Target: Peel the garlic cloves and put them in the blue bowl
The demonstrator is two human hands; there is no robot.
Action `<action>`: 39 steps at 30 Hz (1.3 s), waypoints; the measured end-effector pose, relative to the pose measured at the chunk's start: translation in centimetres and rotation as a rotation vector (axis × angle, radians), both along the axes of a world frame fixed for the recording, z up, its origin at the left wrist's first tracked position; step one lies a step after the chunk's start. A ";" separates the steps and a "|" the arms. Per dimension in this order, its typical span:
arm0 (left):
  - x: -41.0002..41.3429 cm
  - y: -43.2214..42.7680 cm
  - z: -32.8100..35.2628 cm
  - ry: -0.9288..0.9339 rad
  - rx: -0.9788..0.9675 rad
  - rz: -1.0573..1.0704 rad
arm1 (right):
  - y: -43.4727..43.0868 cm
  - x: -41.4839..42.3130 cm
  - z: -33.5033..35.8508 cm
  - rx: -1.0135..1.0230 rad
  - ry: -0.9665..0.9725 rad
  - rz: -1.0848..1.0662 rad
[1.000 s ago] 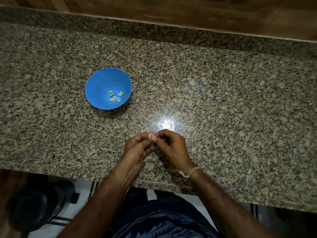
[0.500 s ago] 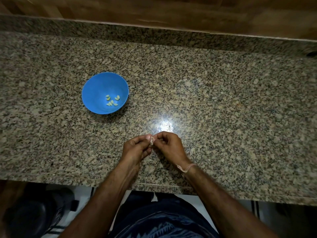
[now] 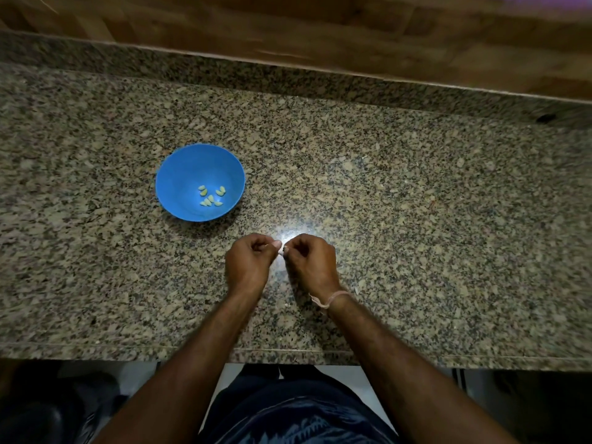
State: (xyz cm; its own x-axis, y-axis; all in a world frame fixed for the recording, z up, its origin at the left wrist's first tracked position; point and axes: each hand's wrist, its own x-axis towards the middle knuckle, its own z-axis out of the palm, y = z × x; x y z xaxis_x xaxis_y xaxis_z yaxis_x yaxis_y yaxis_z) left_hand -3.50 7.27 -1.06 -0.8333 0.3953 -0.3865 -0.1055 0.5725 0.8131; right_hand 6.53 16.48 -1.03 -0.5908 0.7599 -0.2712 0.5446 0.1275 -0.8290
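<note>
Your left grip [image 3: 248, 264] and right grip [image 3: 312, 264] are both curled up, fingertips meeting, pinching the same tiny garlic clove [image 3: 281, 250] between them over the tabletop [image 3: 416, 219]. The blue bowl [image 3: 179, 165] sits further out and to the left of your left grip, well apart from it, with a handful of peeled cloves [image 3: 210, 197] lying in its bottom.

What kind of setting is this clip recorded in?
Probably a home kitchen: a speckled granite counter, a blue bowl holding peeled garlic cloves, and a wood-look wall behind.
</note>
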 end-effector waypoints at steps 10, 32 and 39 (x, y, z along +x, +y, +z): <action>1.5 -3.5 0.8 0.237 -0.034 -0.099 | -0.3 3.5 0.3 -0.022 0.067 -0.100; 3.1 -3.8 -0.7 -0.031 -0.008 -0.144 | -2.0 4.6 1.3 0.026 0.159 -0.124; 4.3 -4.7 0.0 -0.265 0.043 -0.205 | -4.7 6.6 0.8 -0.156 0.188 -0.017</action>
State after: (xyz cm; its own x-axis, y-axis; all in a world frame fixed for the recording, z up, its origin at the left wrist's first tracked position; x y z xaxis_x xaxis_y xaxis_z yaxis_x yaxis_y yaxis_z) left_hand 0.84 2.57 -1.04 -0.6075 0.5653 -0.5579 -0.2022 0.5693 0.7969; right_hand 13.14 11.76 -0.22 -0.6293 0.7278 -0.2726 0.3795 -0.0183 -0.9250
